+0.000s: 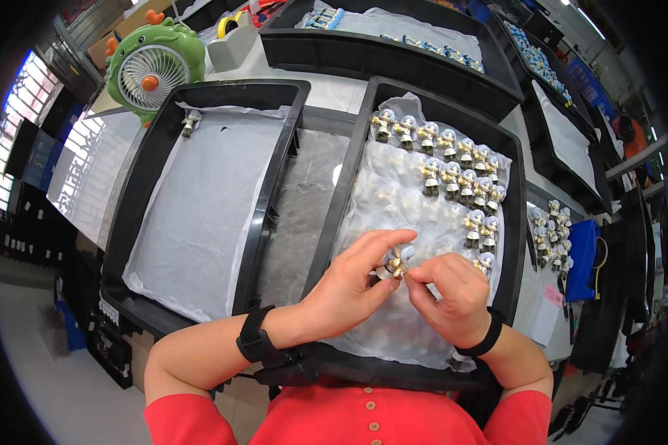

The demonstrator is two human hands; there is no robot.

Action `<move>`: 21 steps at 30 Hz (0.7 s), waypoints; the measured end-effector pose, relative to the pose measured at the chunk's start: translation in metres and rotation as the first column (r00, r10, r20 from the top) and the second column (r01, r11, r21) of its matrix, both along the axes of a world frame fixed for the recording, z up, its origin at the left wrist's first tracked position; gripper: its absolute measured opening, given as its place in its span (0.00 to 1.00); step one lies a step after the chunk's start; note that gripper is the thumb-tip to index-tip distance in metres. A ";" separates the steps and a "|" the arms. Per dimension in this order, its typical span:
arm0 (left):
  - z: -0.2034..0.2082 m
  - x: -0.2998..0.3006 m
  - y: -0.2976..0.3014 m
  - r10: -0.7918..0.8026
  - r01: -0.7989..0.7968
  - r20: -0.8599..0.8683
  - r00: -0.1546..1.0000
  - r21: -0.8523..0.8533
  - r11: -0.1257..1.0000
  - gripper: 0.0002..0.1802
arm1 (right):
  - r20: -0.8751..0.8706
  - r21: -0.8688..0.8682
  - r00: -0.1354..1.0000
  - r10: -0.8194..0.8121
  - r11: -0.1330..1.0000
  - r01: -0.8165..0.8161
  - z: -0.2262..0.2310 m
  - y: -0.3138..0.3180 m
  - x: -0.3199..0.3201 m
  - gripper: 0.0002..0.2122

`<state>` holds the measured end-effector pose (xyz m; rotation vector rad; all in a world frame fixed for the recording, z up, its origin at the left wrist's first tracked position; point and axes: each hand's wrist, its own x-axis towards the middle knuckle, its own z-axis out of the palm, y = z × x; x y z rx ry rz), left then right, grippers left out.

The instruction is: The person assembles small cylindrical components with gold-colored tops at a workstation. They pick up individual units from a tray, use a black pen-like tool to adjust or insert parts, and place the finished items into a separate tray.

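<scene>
Between my two hands is a small figurine [397, 262] with pale hair, white clothing and gold trim. My left hand [351, 279] curls its thumb and fingers around the figurine's left side. Closed fingers of my right hand [450, 293] pinch at its right edge; whether they grip a small part of it is hidden. Both hands are above the right black tray [516, 215], which is lined with white sheeting. Rows of similar figurines [450, 173] lie on that sheeting toward its far and right sides.
To the left stands another lined black tray [119, 245] with a single figurine [191, 122] in its far corner. A green fan [156, 67] sits behind it. More trays [378, 63] holding blue pieces are at the back. Figurines [551, 236] and a blue bin [585, 259] stand at right.
</scene>
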<state>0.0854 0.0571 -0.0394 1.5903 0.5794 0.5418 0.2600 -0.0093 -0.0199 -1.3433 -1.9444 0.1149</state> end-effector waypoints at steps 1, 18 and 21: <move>0.001 0.000 0.000 0.003 -0.003 -0.005 1.000 0.009 1.000 0.32 | -0.006 -0.001 1.000 0.001 1.000 -0.001 0.000 0.001 -0.001 0.09; 0.000 0.000 0.000 -0.004 0.005 0.019 1.000 -0.018 1.000 0.33 | -0.059 -0.098 0.998 -0.022 0.995 0.016 0.002 -0.002 0.000 0.08; 0.002 0.001 0.000 -0.011 0.011 0.006 1.000 -0.039 0.999 0.33 | -0.072 -0.089 0.997 -0.020 0.996 0.014 0.001 0.000 0.001 0.08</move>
